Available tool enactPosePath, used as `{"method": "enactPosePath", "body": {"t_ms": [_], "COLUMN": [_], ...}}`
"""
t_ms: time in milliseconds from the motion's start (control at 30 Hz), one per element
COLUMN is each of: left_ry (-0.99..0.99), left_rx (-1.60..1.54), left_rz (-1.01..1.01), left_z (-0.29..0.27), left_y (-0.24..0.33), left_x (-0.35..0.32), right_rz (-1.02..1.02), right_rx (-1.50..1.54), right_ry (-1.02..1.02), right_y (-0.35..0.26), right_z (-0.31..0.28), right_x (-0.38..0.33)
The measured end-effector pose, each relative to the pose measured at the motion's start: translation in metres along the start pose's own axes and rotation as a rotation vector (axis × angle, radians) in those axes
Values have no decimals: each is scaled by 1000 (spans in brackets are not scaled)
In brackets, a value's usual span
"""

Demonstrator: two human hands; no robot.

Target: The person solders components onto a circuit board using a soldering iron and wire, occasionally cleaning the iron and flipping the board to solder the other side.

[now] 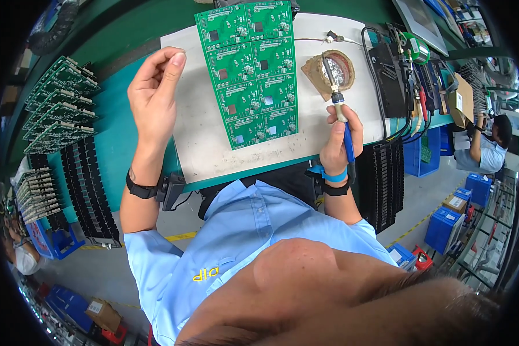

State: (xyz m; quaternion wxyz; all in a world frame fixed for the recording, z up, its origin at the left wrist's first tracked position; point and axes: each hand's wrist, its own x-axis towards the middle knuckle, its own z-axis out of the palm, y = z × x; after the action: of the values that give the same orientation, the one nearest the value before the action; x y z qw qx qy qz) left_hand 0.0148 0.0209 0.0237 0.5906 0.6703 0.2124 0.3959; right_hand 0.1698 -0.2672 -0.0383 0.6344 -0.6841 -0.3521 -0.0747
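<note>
1. My right hand (341, 144) grips a soldering iron (338, 102) with a blue handle, fingers wrapped around it, the tip pointing to the far side.
2. The iron's tip end lies over a round brown dish (352, 70) with silvery material in it; I cannot tell whether the tip touches the contents.
3. My left hand (154, 89) is raised just left of the circuit board panel, fingers curled in and thumb tip against the forefinger; I cannot tell whether something thin is pinched there.
4. The green circuit board panel (252, 78) sits in the middle, between my two hands, over a white sheet (193, 147). It carries eight like sections in two columns. I cannot tell whether it lies flat or is tilted.
5. Around the sheet I see a teal mat (106, 130). On the left are upright green boards (60, 109) in rows, with black racks (87, 190) on their near side.
6. To the right of the dish are dark cables (378, 86), a green spool (418, 51) and an open cardboard box (461, 102); nearer me stands another black rack (382, 187).
7. A blue bin (414, 164) holds a green board farther right, and beyond it a co-worker (490, 151) in light blue bends forward.
</note>
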Motion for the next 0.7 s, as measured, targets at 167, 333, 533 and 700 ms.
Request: {"method": "enactPosePath", "body": {"t_ms": [167, 333, 533, 700], "left_ry": [50, -31, -53, -73], "left_rx": [80, 32, 80, 402], "left_rz": [83, 25, 27, 180], "left_z": [3, -1, 5, 12], "left_y": [-2, -6, -4, 4], "left_x": [-2, -2, -8, -13], "right_rz": [-6, -65, -50, -20], "right_rx": [0, -5, -2, -1], "right_ry": [3, 9, 11, 15], "right_y": [-1, 3, 0, -2], "right_z": [1, 0, 0, 0], "right_x": [0, 3, 1, 0]}}
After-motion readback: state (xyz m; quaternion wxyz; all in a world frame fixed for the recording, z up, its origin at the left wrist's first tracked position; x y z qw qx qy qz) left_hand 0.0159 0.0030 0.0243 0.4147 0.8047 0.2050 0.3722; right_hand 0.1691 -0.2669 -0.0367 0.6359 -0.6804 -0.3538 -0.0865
